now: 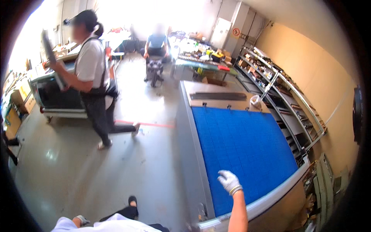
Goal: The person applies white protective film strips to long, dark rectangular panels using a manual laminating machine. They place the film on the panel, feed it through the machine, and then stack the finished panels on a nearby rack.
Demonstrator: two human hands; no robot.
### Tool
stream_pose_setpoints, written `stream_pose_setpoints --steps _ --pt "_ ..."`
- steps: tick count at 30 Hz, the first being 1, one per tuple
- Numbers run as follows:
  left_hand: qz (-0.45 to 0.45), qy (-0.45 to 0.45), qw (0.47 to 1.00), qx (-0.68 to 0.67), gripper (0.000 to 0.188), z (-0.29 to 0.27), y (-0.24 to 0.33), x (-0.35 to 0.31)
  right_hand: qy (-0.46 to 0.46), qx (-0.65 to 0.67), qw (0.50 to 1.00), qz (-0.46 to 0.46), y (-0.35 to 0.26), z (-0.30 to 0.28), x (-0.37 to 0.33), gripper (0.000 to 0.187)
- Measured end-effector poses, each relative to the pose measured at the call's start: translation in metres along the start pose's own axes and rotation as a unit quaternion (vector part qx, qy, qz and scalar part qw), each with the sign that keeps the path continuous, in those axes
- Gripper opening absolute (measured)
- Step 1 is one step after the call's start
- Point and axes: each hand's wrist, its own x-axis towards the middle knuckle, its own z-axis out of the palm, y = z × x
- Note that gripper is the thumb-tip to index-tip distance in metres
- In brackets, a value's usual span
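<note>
My right hand (230, 182), in a white knit glove, is held over the near left part of a blue sheet-like surface (247, 143). Its fingers are apart and nothing is in them; whether it touches the surface I cannot tell. The blue surface covers the top of a large grey-sided table (189, 143). Several small dark clips (229, 106) sit along its far edge. Down by my side at the lower left, my left hand (82, 220) is gloved too. It shows only in part, and its fingers are too hidden to read.
Dark strips (218, 96) and a clear bag (256, 101) lie on the table's far end. A loaded metal rack (276, 85) lines the right wall. On the left a person (91, 65) walks, carrying a long panel; another person (156, 46) is behind a wheeled object (154, 69).
</note>
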Motion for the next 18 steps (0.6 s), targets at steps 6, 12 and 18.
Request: stream_pose_setpoints --steps 6,12,18 --pt "0.121 0.199 0.971 -0.057 0.053 -0.235 0.129 0.052 0.048 0.202 0.968 0.139 -0.094 0.121 0.079 0.031" --pt "0.294 0.267 0.909 -0.126 0.047 -0.436 0.290 0.073 -0.030 0.269 0.947 0.173 -0.132 0.175 0.185 0.037" --pt "0.450 0.255 0.825 -0.226 0.041 -0.624 0.502 0.058 0.106 0.256 0.939 0.204 -0.057 0.143 0.347 0.039"
